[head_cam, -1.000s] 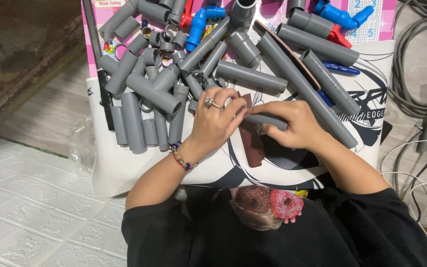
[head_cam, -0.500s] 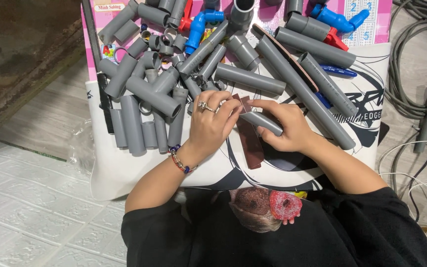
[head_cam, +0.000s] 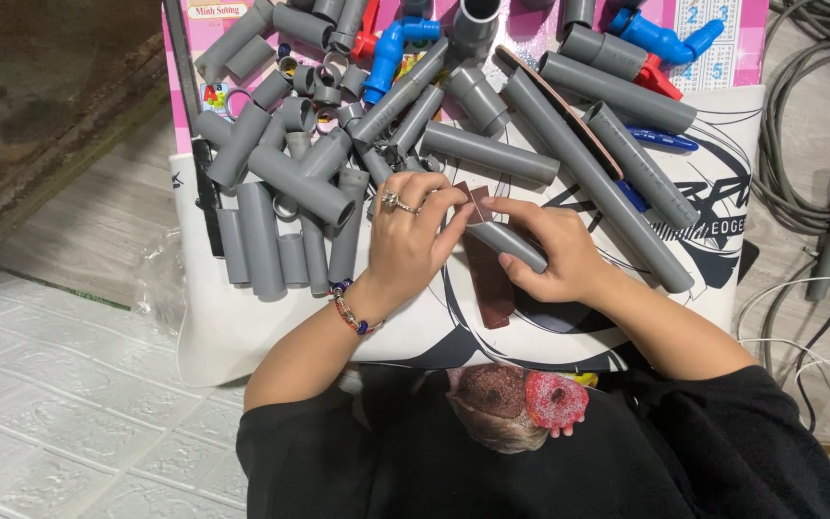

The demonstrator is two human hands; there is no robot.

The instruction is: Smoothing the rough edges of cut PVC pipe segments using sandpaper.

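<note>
a short grey plastic pipe piece (head_cam: pixel 519 246) is gripped in the right hand (head_cam: pixel 554 252), above the white printed mat (head_cam: pixel 242 332). a small brown sandpaper sheet (head_cam: pixel 478 206) is pinched by the left hand (head_cam: pixel 413 235) against the pipe end. the sanding step seems in hand; next, steady rubbing around the end is needed.

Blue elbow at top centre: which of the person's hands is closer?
Left. The left hand lies below the blue elbow, past some grey pipes; the right hand, gripping a short pipe, is farther to the right.
</note>
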